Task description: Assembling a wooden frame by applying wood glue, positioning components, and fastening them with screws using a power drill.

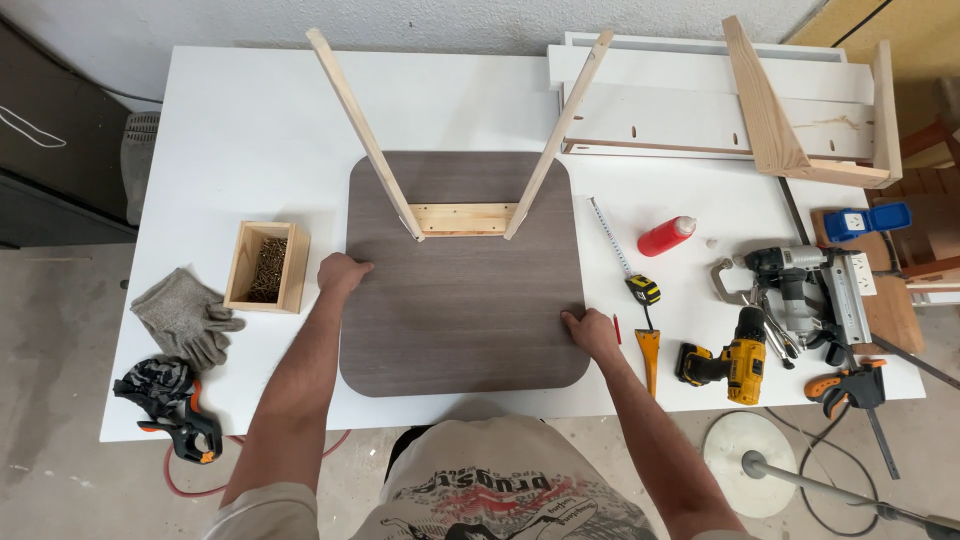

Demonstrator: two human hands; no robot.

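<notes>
Grey-brown board: we see a rounded square panel [465,300] lying flat on the white table [260,130], its near edge close to the table's front edge.
Left hand: our left hand [342,272] rests on the panel's left edge, fingers curled over the rim, gripping the board itself.
Right hand: our right hand [592,333] presses the panel's right edge nearer its front corner, fingers spread flat, holding nothing else.
Near left: we note a black and orange spring clamp [180,415] at the table's front corner, with grey work gloves [185,315] just behind it.
Near right: we find a yellow drill [735,362], an orange-handled clamp [850,385] and a nail gun [800,290] clustered together.
Beside the right hand: a yellow tape measure [643,289] with its blade pulled out lies just beside the panel.
Middle: a small wooden box of screws [266,266] sits left of the panel; a red bottle [666,236] lies to its right.
On the board's far half: two pale wooden legs [365,135] rise from a short crosspiece [463,218], splaying outward.
Far right: white boards and a wooden frame [770,110] are stacked at the table's back.
</notes>
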